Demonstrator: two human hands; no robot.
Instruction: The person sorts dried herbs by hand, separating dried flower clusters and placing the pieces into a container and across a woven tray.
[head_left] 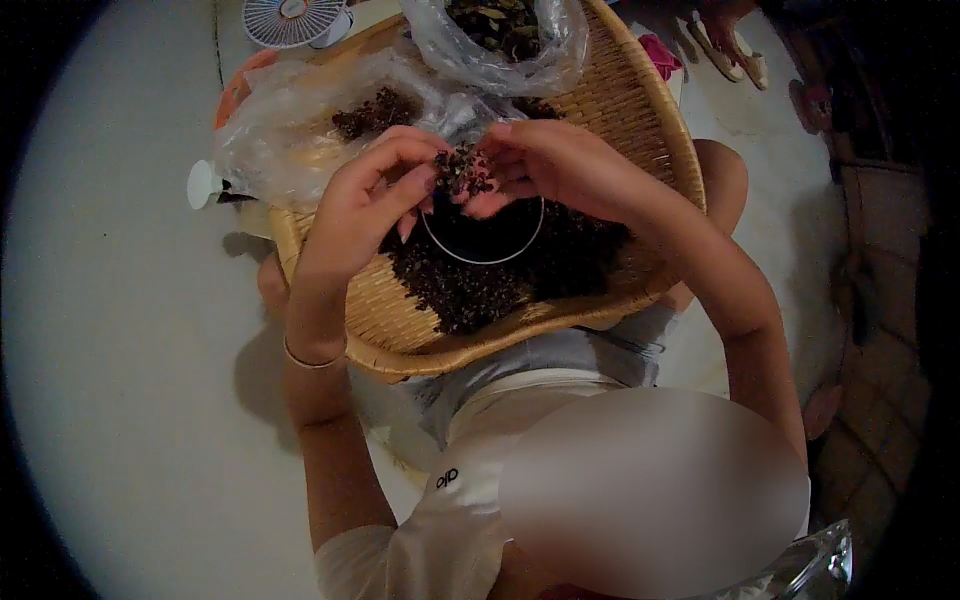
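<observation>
lying between left and right fingers, a dark clump

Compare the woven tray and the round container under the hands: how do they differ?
The woven tray is far wider than the round container, which sits inside it. The tray is golden-brown; the container has a thin pale rim and looks black within. Dark loose pieces show on the tray, while the container's contents are too dark to make out.
</observation>
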